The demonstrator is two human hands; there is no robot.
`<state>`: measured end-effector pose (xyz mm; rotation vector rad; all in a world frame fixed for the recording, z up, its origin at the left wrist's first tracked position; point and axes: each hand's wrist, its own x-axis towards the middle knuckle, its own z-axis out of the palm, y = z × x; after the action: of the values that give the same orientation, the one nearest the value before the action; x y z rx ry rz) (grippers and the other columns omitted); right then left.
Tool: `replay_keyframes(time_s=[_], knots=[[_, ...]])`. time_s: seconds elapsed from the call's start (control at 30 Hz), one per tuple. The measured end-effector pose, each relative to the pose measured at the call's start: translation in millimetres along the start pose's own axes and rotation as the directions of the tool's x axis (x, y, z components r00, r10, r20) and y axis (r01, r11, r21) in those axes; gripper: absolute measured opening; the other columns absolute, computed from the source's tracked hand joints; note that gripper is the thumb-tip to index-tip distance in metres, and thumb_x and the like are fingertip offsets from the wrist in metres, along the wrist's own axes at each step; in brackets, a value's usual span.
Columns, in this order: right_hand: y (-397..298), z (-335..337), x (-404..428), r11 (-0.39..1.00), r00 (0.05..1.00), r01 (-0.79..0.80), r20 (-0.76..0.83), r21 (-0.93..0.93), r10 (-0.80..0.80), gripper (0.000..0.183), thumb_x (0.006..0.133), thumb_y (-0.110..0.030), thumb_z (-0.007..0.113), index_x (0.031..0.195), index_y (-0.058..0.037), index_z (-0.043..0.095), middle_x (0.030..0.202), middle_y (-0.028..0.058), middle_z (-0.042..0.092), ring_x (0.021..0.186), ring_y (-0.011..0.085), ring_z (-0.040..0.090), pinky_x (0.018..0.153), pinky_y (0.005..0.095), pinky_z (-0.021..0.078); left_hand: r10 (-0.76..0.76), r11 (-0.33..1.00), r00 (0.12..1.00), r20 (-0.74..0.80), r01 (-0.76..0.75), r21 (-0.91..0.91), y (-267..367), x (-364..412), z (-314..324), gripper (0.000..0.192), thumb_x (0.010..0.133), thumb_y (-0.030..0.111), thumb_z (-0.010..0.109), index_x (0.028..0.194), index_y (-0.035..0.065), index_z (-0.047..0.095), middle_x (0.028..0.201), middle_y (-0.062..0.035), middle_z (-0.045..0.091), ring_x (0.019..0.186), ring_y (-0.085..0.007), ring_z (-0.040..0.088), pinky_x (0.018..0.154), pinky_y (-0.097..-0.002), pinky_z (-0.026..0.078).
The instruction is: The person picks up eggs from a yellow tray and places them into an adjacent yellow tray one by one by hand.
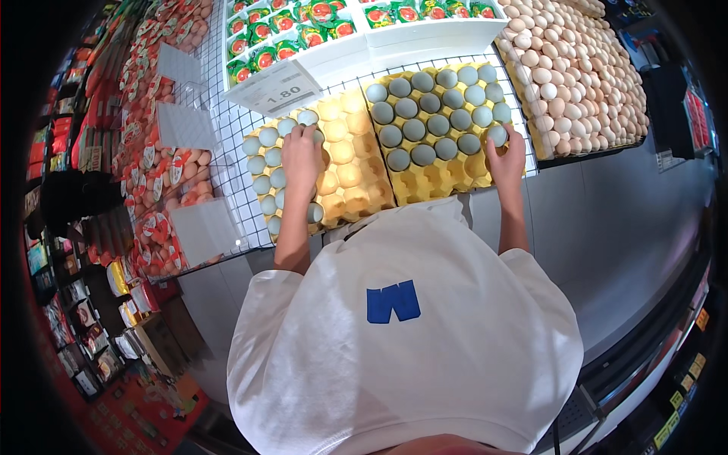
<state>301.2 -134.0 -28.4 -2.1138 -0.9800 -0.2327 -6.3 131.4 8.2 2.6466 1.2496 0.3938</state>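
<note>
Two yellow egg trays lie side by side in front of me. My left hand (302,156) reaches over the left egg tray (347,179), its fingers bent down among pale blue-green eggs (268,136). A pale egg (318,136) shows beside those fingers; whether they grip it is hidden. Several cups on that tray's right side hold no egg. At the right edge of the right egg tray (421,185), my right hand (508,156) has thumb and fingers around a blue-green egg (497,135). Rows of similar eggs (438,124) fill most of this tray, except along its near edge.
White foam boxes (435,42) of green-wrapped round items stand behind the trays. A price sign (276,85) leans at their front. Brown eggs (569,85) are heaped to the right, bagged eggs (162,170) to the left. A wire grid (239,170) lies under the trays.
</note>
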Motion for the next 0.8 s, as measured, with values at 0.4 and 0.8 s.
replay_keyframes(time_s=[0.4, 0.8], knots=[[-20, -2, 12, 0.987, 0.984, 0.155, -0.079, -0.032, -0.158, 0.03, 0.081, -0.009, 0.072, 0.109, -0.0032, 0.062, 0.105, 0.0163, 0.063, 0.096, 0.0363, 0.06, 0.082, 0.0444, 0.0474, -0.082, 0.991, 0.996, 0.019, 0.084, -0.105, -4, 1, -11, 0.038, 0.075, 0.009, 0.078, 0.112, 0.0066, 0.066, 0.105, -0.0169, 0.061, 0.094, -0.0349, 0.063, 0.08, -0.0425, 0.052], [-144, 39, -2, 0.835, 0.842, 0.331, 0.262, 0.439, -0.472, 0.062, 0.076, -0.012, 0.08, 0.132, -0.0135, 0.055, 0.124, 0.0099, 0.058, 0.1, 0.0314, 0.062, 0.083, 0.0408, 0.0526, 0.12, 0.73, 0.984, 0.134, 0.005, -0.684, 114, -9, -46, 0.038, 0.079, 0.014, 0.077, 0.114, 0.0031, 0.064, 0.1, -0.0135, 0.062, 0.091, -0.025, 0.065, 0.082, -0.034, 0.055]])
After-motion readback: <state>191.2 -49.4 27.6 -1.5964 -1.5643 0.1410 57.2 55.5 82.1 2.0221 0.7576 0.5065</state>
